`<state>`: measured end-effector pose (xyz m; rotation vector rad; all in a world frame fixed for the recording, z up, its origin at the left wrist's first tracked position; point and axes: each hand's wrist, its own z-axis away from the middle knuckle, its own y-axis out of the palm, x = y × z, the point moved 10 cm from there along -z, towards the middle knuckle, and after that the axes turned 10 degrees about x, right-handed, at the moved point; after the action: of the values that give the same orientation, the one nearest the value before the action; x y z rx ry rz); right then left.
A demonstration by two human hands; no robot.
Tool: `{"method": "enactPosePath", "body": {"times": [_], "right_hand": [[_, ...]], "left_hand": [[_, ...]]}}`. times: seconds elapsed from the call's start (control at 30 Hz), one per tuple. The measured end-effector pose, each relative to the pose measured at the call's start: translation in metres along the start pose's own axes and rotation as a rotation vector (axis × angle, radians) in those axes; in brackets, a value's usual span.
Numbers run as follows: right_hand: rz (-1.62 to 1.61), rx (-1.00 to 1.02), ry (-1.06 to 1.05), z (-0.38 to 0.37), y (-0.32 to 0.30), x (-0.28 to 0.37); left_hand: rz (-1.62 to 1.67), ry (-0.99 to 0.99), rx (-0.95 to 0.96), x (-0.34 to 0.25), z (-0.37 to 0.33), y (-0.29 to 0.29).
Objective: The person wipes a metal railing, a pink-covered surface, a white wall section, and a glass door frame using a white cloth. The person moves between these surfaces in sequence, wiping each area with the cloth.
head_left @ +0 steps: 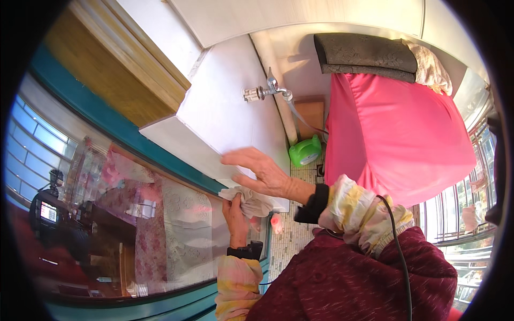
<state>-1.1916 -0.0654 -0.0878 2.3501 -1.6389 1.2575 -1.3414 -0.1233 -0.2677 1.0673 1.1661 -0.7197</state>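
As the left hand [235, 220] grips a crumpled off-white cloth [258, 206] beside a window's teal-painted frame [128, 132], the right hand [262, 174] hangs just above, fingers outstretched and grasping nothing visible; whether it touches the cloth cannot be told. The left hand's hold seems to keep the loose fabric bunched. Yellow-and-pink patterned fabric sleeves [356, 208] likely shield the clothing beneath from dirt. Beyond, a silver metal tap [273, 84] juts from a smooth white wall [230, 101], its grey flexible hose [296, 113] running toward a boxy form under a bright pink fabric cover [412, 139], presumably to supply water. The cover, apparently a dust guard, bears a dark grey folded textile [369, 56]; a rounded green plastic object [306, 152] sits alongside.
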Motion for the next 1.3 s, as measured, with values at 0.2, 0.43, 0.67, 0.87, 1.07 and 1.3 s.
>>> {"method": "enactPosePath", "body": {"times": [0.2,0.43,0.67,0.87,1.07,1.3], "right_hand": [[-0.380,0.122,0.432,0.092,0.043,-0.084],[-0.844,-0.495,0.642,0.058,-0.024,-0.128],[-0.320,-0.351,-0.086,-0.082,-0.039,-0.007],[-0.090,-0.400,0.157,-0.038,-0.009,-0.096],[-0.439,-0.510,0.559,-0.006,-0.006,-0.177],[-0.132,-0.162,-0.042,0.004,0.023,-0.058]], "left_hand": [[-0.007,-0.241,0.164,0.001,0.009,0.067],[-0.420,0.389,-0.100,-0.133,0.013,0.080],[-0.840,0.717,-0.244,-0.219,0.000,0.097],[-0.570,0.672,-0.152,-0.214,-0.025,0.106],[-0.134,0.612,-0.085,-0.216,-0.027,0.099],[-0.096,0.633,-0.033,-0.214,-0.026,0.105]]}}
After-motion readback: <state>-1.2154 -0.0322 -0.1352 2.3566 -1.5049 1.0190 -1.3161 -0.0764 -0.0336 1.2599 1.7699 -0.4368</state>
